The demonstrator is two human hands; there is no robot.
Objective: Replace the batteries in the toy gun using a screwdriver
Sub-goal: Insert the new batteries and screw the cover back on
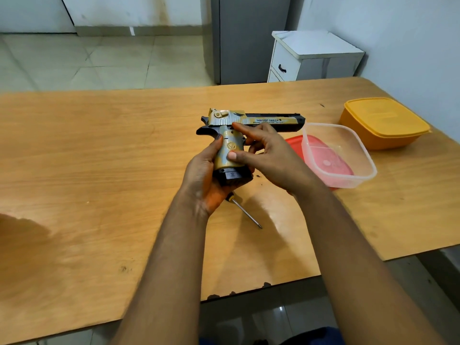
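A gold-and-black toy gun (251, 119) is held upright above the wooden table (99, 158), barrel pointing right. My left hand (204, 180) wraps the bottom of its grip, where a black magazine base sticks out. My right hand (263, 153) holds the grip from the right, thumb pressed on the gold side panel and forefinger along the frame. A screwdriver (246, 212) lies on the table just below my left hand; its handle is mostly hidden behind that hand and its metal shaft points toward me and to the right.
A clear plastic container (348, 170) rests on a red lid (293, 143) just right of my hands. An orange lidded box (383, 123) stands at the far right. The table's near edge runs diagonally at the right. A white drawer unit (313, 56) stands beyond the table.
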